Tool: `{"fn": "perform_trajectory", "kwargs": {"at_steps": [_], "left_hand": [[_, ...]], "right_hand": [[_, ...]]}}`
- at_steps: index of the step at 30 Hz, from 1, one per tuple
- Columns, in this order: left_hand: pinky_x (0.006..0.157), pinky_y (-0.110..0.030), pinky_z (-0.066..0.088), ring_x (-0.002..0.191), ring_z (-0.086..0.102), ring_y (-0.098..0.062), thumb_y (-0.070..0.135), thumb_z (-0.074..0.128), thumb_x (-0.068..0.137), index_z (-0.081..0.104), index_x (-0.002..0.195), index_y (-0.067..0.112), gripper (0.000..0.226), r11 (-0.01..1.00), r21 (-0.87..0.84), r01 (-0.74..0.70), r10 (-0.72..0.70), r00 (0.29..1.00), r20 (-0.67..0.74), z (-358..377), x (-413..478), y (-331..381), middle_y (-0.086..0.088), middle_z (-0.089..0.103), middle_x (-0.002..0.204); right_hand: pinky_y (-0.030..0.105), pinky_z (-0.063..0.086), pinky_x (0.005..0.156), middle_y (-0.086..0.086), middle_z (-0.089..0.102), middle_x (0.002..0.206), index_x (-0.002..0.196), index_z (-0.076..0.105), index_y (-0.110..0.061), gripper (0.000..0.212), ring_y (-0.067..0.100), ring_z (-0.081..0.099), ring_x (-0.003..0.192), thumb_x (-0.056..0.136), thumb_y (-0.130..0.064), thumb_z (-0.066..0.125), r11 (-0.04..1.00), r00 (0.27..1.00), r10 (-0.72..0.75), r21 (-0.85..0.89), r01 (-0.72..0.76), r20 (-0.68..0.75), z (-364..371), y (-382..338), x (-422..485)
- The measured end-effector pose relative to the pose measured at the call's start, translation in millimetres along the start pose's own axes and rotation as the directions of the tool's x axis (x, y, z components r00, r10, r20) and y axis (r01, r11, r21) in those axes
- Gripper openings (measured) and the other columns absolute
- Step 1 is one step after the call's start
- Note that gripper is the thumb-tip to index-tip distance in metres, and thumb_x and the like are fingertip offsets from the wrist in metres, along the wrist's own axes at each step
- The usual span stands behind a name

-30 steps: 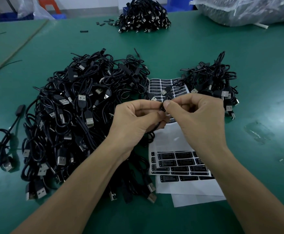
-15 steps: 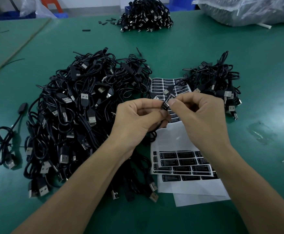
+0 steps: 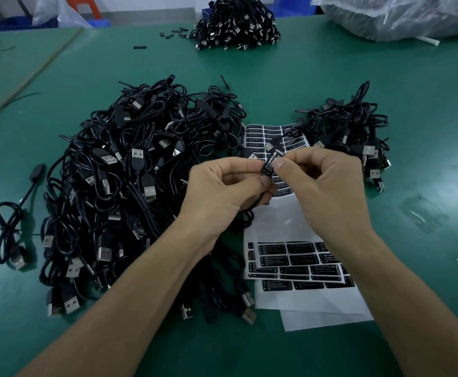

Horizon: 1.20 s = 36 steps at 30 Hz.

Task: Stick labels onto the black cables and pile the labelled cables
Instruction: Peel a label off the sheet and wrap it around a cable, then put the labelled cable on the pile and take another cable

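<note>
Both hands meet at mid-frame, raised over the table. Left hand pinches the lower end of a small black controller block between thumb and forefinger, other fingers curled. Right hand pinches the same block from the other side, thumb on its face, fingers curled in. Block is tilted, upper end pointing away, white "LED CONTROLLER" print facing the camera. The print is probably a label stuck on it; its edges are too small to tell. The block's cable drops between the palms, mostly hidden.

Under the hands lies a label sheet, curled, rows of black labels. A second label sheet lies nearer the person, partly peeled, on blank white backing.

Big pile of black USB cables sits left of the sheets, touching them. Small pile sits right of the upper sheet. Lone cable lies apart at far left. Far pile sits at the back of the green table, with a plastic bag at the back right.
</note>
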<state>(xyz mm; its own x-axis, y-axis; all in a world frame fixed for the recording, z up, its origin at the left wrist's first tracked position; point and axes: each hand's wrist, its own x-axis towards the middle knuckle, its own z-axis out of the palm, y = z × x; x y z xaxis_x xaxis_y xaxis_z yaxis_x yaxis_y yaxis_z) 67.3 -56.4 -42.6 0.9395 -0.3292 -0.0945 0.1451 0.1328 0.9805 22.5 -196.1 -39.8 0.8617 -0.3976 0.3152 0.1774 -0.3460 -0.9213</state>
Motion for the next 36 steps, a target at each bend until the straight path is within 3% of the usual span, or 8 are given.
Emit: {"fn": "perform_trajectory", "kwargs": {"at_steps": [5,9,17,22,29,33,36], "left_hand": [[0.098,-0.064,0.05,0.091,0.071,-0.048,-0.004,0.077,0.079,0.073,0.098,0.0,0.02,1.0,-0.004,0.008,-0.008,1.0,-0.011,0.5,-0.7,0.7,-0.025,0.075,0.089],[0.096,-0.06,0.053,0.082,0.072,-0.039,-0.005,0.077,0.079,0.073,0.097,0.001,0.019,1.0,0.0,0.006,-0.006,1.0,-0.009,0.2,-0.7,0.6,-0.023,0.075,0.086],[0.083,-0.042,0.061,0.076,0.074,-0.03,-0.006,0.076,0.08,0.073,0.096,0.001,0.018,1.0,-0.003,-0.015,0.015,1.0,0.021,-1.1,-0.1,-0.9,-0.018,0.075,0.081],[0.081,-0.04,0.063,0.076,0.074,-0.029,-0.008,0.073,0.082,0.074,0.095,0.002,0.016,0.999,0.001,-0.036,0.036,0.998,0.049,-1.5,0.7,-2.3,-0.018,0.075,0.082],[0.094,-0.062,0.051,0.08,0.072,-0.035,-0.007,0.072,0.083,0.075,0.091,0.007,0.016,0.998,0.001,-0.065,0.065,0.997,0.042,-0.1,-1.6,-1.5,-0.023,0.075,0.088],[0.08,-0.046,0.063,0.074,0.074,-0.028,-0.009,0.071,0.084,0.075,0.091,0.005,0.016,0.996,-0.017,-0.083,0.084,0.994,0.064,-1.9,0.1,-4.1,-0.018,0.076,0.083],[0.066,-0.028,0.06,0.07,0.074,-0.023,-0.01,0.07,0.084,0.073,0.091,0.003,0.015,0.995,-0.067,-0.077,0.082,0.994,0.078,-2.7,0.4,-4.8,-0.017,0.075,0.081]], "right_hand": [[0.016,0.044,0.05,-0.007,0.063,0.058,0.073,0.073,-0.025,0.019,0.001,0.046,0.051,0.089,-0.017,0.073,1.0,1.0,-0.003,-0.005,0.003,-0.003,-0.5,0.0,0.0],[0.015,0.042,0.049,-0.011,0.06,0.055,0.072,0.072,-0.026,0.019,0.001,0.045,0.05,0.089,-0.017,0.073,1.0,1.0,-0.01,-0.015,0.01,-0.004,-0.2,-0.1,-0.7],[0.009,0.037,0.049,-0.016,0.058,0.052,0.069,0.069,-0.028,0.022,-0.001,0.047,0.047,0.088,-0.018,0.074,0.997,0.999,-0.034,-0.072,0.032,-0.019,0.1,-2.5,-1.8],[0.006,0.036,0.047,-0.018,0.056,0.05,0.067,0.068,-0.027,0.02,-0.002,0.049,0.044,0.083,-0.02,0.08,0.997,0.998,-0.031,-0.073,0.027,-0.056,0.0,-3.8,-2.4],[0.01,0.037,0.05,-0.013,0.051,0.059,0.074,0.067,-0.028,0.023,-0.001,0.046,0.051,0.072,-0.039,0.087,0.995,0.994,0.01,-0.093,-0.021,-0.112,-5.3,0.5,-0.4],[0.011,0.039,0.054,-0.014,0.05,0.06,0.086,0.069,-0.032,0.019,-0.001,0.047,0.054,0.077,-0.031,0.085,0.998,0.998,0.001,-0.058,-0.005,-0.069,-5.4,2.4,0.8],[0.012,0.043,0.059,-0.015,0.057,0.062,0.091,0.07,-0.037,0.021,-0.002,0.051,0.058,0.079,-0.027,0.084,1.0,0.999,-0.012,-0.028,0.011,-0.036,-5.0,3.5,1.4]]}}
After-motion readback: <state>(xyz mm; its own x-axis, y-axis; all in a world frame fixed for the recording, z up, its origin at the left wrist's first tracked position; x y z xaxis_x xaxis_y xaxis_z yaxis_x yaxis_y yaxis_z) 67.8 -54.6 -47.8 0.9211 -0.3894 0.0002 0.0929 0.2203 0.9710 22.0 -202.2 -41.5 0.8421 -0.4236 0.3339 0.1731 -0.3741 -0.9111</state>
